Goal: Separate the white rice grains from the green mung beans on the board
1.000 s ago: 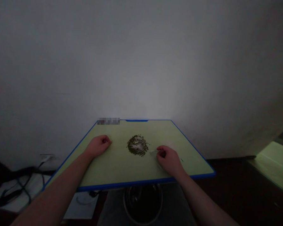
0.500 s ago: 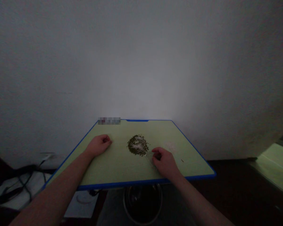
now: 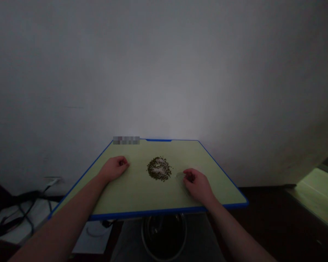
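A round pile of small greenish-brown grains mixed with white ones lies mid-board on the pale green board with its blue rim. To the right of the pile, my right hand is closed, thumb and fingers round the edge of a thin clear piece. That piece looks like a see-through container or sheet; its kind does not show. It reaches toward the pile with a small gap between. On the left, my left hand rests on the board with curled fingers; whatever they may hold is hidden.
Below the board's near edge, a round metal-rimmed bowl sits at my lap. Dark cables lie at the lower left, near a white sheet. A wall rises behind the board. Another pale surface stands at the right.
My right hand has moved right, away from the pile, with the clear piece. A dark speck and faint pale scatter on the board's right no longer show. My left hand has stayed put.
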Available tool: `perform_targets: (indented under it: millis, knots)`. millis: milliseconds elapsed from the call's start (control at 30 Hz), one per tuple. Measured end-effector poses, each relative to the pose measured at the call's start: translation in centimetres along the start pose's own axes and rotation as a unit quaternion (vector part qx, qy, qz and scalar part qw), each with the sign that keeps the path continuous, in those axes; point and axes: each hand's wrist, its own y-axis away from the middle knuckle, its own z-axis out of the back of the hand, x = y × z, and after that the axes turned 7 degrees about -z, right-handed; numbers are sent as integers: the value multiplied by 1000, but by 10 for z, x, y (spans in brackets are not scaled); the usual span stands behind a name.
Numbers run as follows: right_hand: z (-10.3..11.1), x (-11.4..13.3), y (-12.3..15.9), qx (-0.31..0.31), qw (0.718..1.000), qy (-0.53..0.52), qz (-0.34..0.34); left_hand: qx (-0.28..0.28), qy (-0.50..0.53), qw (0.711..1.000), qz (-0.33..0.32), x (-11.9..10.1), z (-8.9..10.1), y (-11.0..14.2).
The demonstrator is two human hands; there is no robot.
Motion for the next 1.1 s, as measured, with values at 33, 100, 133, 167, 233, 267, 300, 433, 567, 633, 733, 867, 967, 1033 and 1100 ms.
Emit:
perform_targets:
  millis: [33,100,133,167,233,267,300,433,567,633,733,867,967,1033,1100]
  knots:
    - [-4,5,1,6,1000,-2,6,0,3,1000,-1,0,0,0]
    - [-11,12,2,14,1000,-4,13,0,8,1000,-2,0,0,0]
    - [-13,13,2,16,1000,-4,15,2,10,1000,-1,0,1,0]
    - [-13,13,2,15,1000,-3,14,2,9,1000,-2,-1,1,0]
    - [-12,11,0,5,1000,1,8,2,8,1000,-1,-1,1,0]
    - [-9,8,-1,-2,1000,4,2,2,8,1000,-2,-1,1,0]
    - [-7,6,-2,-10,1000,7,-4,2,8,1000,-2,-2,1,0]
    - [-2,3,-2,-18,1000,8,-10,-3,-3,1000,-4,-1,1,0]
    - [-11,14,4,1,1000,-2,9,1,-1,1000,-8,-1,1,1]
    - [-17,18,6,3,1000,-3,14,4,6,1000,-10,-1,1,1]
    - [-19,16,5,-6,1000,-1,6,4,8,1000,-12,-1,1,1]
    - [-4,-2,0,-31,999,11,-17,1,3,1000,-7,0,0,0]
    - [9,-15,-4,-53,998,21,-29,2,-1,1000,-7,1,0,-1]
    - [13,-18,-7,-60,997,23,-30,4,-1,1000,-12,1,0,-1]
    - [10,-15,-8,-55,998,21,-23,6,-2,1000,-13,1,0,-1]
